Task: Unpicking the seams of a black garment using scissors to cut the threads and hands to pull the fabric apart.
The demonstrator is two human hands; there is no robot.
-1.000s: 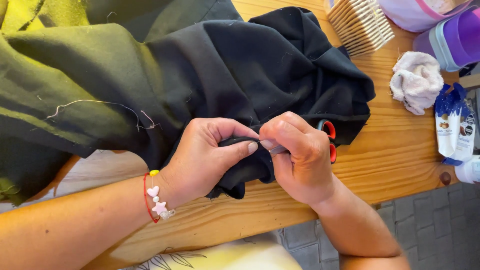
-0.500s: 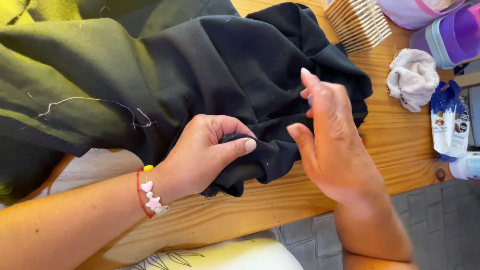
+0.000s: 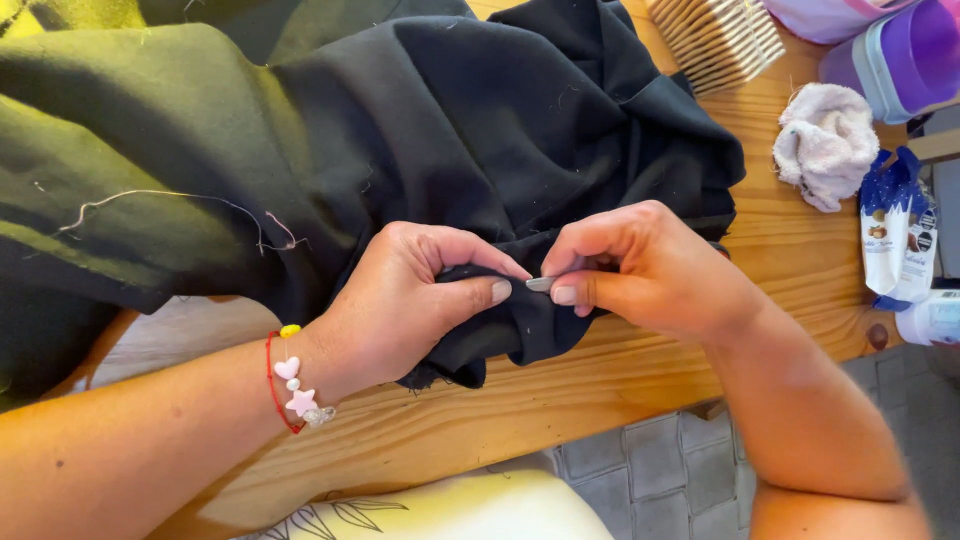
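Pinching a fold of the black garment (image 3: 480, 130), left hand (image 3: 400, 300) closed, thumb on top; right hand (image 3: 640, 265) closed just beside it, fingertips on the same fold; one garment, spread on the wooden tabletop (image 3: 800, 240); right of it, one crumpled pale cloth (image 3: 825, 145), one purple container (image 3: 905, 60).

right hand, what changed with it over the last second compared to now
The right hand, lifted open and clear of the black fabric half a second ago, has come back down and left to meet the left hand; its fingertips again pinch at the fold, as they did a second ago. The left hand kept its pinch on the fabric throughout. The cloth, the table and the things on it stayed put.
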